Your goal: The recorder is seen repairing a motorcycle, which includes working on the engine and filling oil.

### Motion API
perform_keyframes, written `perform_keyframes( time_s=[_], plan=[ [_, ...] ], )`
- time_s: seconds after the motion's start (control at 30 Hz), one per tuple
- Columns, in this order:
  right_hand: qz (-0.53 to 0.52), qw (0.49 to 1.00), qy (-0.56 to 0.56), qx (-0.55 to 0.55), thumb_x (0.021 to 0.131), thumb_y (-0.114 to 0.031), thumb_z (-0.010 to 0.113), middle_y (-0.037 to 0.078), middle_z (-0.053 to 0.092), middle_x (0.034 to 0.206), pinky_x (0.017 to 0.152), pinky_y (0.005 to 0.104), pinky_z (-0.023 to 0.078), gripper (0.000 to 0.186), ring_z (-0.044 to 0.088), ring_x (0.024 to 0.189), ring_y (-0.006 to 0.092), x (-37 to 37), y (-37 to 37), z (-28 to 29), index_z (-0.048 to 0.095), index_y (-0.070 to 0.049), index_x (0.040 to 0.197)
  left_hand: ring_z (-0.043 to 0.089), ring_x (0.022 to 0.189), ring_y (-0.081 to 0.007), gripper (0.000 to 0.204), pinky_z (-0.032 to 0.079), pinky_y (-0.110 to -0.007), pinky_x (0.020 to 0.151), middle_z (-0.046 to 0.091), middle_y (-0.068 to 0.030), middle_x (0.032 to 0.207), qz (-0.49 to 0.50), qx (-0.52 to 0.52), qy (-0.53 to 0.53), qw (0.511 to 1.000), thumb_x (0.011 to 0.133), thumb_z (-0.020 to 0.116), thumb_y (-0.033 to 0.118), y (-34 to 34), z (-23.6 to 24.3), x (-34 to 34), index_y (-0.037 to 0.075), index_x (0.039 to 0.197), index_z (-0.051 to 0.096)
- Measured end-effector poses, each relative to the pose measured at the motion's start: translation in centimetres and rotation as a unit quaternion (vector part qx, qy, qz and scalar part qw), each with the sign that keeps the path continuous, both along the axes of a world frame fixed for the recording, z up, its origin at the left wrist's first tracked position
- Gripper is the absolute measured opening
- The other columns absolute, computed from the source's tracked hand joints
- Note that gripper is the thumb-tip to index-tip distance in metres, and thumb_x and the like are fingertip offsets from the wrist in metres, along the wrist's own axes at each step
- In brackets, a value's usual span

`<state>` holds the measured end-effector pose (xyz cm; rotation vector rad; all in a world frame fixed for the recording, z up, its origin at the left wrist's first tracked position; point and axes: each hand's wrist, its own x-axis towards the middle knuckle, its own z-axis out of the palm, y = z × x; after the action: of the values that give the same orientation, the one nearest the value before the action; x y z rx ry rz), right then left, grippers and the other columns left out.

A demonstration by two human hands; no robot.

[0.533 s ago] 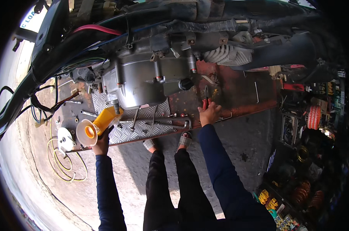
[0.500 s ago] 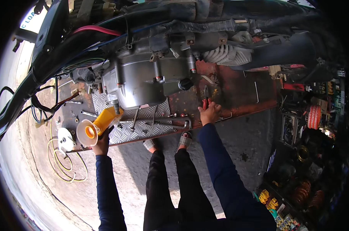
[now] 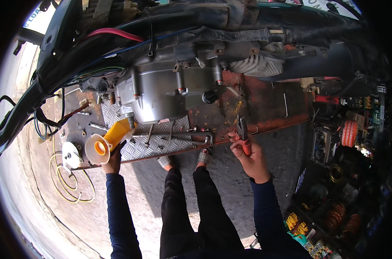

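My left hand (image 3: 112, 160) is closed around a yellow plastic bottle (image 3: 118, 133). Toward me, a translucent round cup (image 3: 93, 149) with an orange centre sits at the bottle's end; how they join cannot be made out. The bottle lies tilted just below the lower left corner of a grey metal engine cover (image 3: 161, 93). In my right hand (image 3: 250, 157) is a pair of pliers (image 3: 242, 131) with red handles, the dark jaws pointing away from me. The pliers are above the front edge of the rusty metal bench (image 3: 213, 113), right of the engine cover.
Wrenches and a long bar (image 3: 174, 134) lie on a diamond-plate sheet (image 3: 137, 149). A motorcycle frame tube (image 3: 170, 23) crosses above the engine. Loose wires (image 3: 44, 116) hang at left, over a coiled yellow hose (image 3: 70, 190). Shelves of parts (image 3: 334, 172) stand at right.
My right hand has lifted the pliers off the bench and brought them nearer to me, slightly right. My left hand with the bottle has barely moved.
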<state>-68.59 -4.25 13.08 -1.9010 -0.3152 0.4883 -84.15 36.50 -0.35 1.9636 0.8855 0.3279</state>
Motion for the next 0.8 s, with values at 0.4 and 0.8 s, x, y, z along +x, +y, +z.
perform_keyframes(
  time_s=[0.4, 0.8],
  plan=[
    [0.179, 0.864, 0.407, -0.236, 0.077, -0.003, 0.048, 0.009, 0.059, 0.085, 0.061, 0.0302, 0.054, 0.014, 0.065, 0.077, 0.0172, 10.3, 6.0, 17.3, 0.055, 0.004, 0.087, 0.06, 0.098, -0.0204, 0.045, 0.047, -0.032, 0.088, 0.062, -0.0109, 0.11, -0.045, 0.098, -0.015, 0.994, 0.077, 0.075, 0.009, 1.2, -2.1, -1.3, -0.001, 0.116, 0.055],
    [0.138, 0.833, 0.41, -0.344, 0.079, -0.01, 0.053, 0.009, 0.06, 0.086, 0.06, 0.032, 0.055, 0.02, 0.065, 0.074, 0.0184, 12.0, 12.0, 20.6, 0.056, 0.003, 0.094, 0.054, 0.112, -0.0222, 0.054, 0.042, -0.034, 0.098, 0.056, -0.011, 0.122, -0.006, -0.009, -0.039, 0.999, 0.076, 0.074, 0.009, 1.8, -4.4, -3.0, 0.003, 0.124, 0.05]
  ],
)
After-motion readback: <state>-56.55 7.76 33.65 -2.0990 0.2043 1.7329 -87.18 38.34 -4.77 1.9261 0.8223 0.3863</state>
